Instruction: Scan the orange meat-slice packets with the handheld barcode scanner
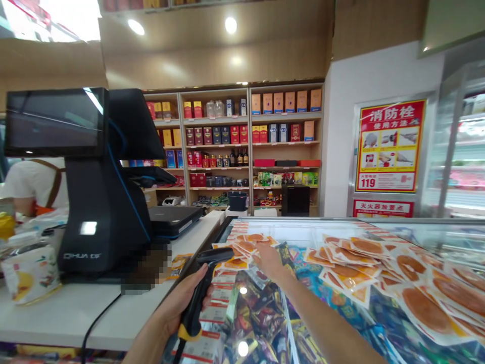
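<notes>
Low in the frame's middle, the left hand (181, 303) is clenched around the grip of a black barcode scanner (206, 283), its head tilted up and right toward the goods — held like that, it faces the packets rather than the table (76, 313). The right hand (270, 262) reaches out just beyond it, fingers open and resting flat on the orange snack packets (242, 250) spread over the glass-topped freezer (303, 225). At left the black register terminal (94, 202) stands on the table — its screen turned away from the freezer.
</notes>
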The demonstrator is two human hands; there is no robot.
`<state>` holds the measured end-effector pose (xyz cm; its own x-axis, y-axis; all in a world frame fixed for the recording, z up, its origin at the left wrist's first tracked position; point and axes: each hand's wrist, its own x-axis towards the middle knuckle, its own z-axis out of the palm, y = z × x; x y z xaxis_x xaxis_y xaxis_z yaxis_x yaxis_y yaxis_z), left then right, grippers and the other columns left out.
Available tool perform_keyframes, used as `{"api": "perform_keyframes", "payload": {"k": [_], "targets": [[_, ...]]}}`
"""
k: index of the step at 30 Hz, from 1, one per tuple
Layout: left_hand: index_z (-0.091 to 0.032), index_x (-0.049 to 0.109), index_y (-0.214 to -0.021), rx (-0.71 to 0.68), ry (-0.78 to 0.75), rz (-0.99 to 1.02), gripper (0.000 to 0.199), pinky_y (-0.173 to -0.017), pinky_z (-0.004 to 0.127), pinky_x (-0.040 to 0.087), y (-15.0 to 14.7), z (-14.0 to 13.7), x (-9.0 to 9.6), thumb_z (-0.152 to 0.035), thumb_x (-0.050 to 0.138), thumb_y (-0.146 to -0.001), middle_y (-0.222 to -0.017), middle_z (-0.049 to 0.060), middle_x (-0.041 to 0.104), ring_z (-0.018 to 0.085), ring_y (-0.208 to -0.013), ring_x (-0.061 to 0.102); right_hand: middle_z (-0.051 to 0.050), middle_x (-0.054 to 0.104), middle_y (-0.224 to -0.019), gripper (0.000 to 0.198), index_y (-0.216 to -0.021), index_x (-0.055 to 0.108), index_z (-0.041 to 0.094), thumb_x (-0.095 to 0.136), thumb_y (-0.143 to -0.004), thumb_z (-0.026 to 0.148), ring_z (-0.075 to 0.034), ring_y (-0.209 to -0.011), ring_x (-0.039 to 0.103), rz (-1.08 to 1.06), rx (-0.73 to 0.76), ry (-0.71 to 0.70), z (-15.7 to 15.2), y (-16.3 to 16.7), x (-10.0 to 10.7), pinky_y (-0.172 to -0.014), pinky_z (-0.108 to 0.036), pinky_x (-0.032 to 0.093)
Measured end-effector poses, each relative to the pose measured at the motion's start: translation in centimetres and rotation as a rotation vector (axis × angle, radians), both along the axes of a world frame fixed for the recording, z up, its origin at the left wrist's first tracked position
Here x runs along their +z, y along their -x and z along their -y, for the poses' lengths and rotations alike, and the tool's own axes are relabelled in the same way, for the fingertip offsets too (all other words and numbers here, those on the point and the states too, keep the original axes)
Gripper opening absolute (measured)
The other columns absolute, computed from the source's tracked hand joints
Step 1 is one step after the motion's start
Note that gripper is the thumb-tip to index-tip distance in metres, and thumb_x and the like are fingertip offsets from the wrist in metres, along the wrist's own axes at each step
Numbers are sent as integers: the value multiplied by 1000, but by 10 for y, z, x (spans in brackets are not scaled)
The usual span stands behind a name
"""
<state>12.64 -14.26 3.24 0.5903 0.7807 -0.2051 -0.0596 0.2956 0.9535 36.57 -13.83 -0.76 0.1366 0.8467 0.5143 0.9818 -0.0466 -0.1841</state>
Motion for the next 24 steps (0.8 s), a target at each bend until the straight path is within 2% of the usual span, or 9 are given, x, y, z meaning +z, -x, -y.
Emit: {"api": "perform_keyframes", "payload": {"k": [2,4,7,9,13,17,24], "targets": [[-15,46,-61,-11,2,2,37,-38,17,30,1,-1,-3,-52,49,-64,-51,-2,47,5,-38,40,-6,54,-106,37,-110,46,21,41,-74,29,-17,-96,49,-36,9,16,-16,10,-3,-78,-27,36],[-14,46,-60,-5,-7,3,39,-38,17,29,0,-2,-5,-53,46,-65,-51,-3,47,5,-38,39,-7,58,-100,37,-110,46,22,42,-73,29,-17,-89,53,-73,-11,59,-26,14,-7,-72,-26,38],[-15,47,-64,-26,-3,6,38,-39,17,29,-3,-2,-6,-53,45,-65,-51,-3,47,4,-38,39,-8,63,-79,28,-98,54,19,37,-76,22,-19,-74,58,-92,-74,101,-32,12,-11,-62,-28,39],[-16,47,-68,-60,9,11,38,-39,17,29,-5,-1,-6,-53,45,-66,-52,-3,48,5,-39,40,-10,63,-73,29,-90,57,16,31,-77,17,-20,-70,58,-93,-119,83,-29,5,-11,-60,-29,38],[-15,46,-66,-91,-12,4,39,-39,18,29,-13,2,-3,-54,45,-65,-52,-3,48,5,-39,41,-8,63,-77,32,-90,54,18,25,-79,20,-17,-71,57,-120,-194,-9,-9,-24,0,-60,-26,36],[-15,46,-63,-137,-33,0,39,-41,18,31,-26,9,6,-54,46,-64,-52,-3,49,6,-40,42,-4,62,-71,30,-79,56,20,26,-78,23,-15,-69,55,-141,-223,-72,24,-61,14,-59,-23,34],[-16,44,-71,-265,-105,-6,36,-39,18,30,-52,31,22,-52,45,-67,-51,-3,48,6,-38,42,-1,59,-61,29,-72,56,20,28,-75,27,-14,-60,52,-244,-230,-171,72,-109,20,-55,-21,32]]}}
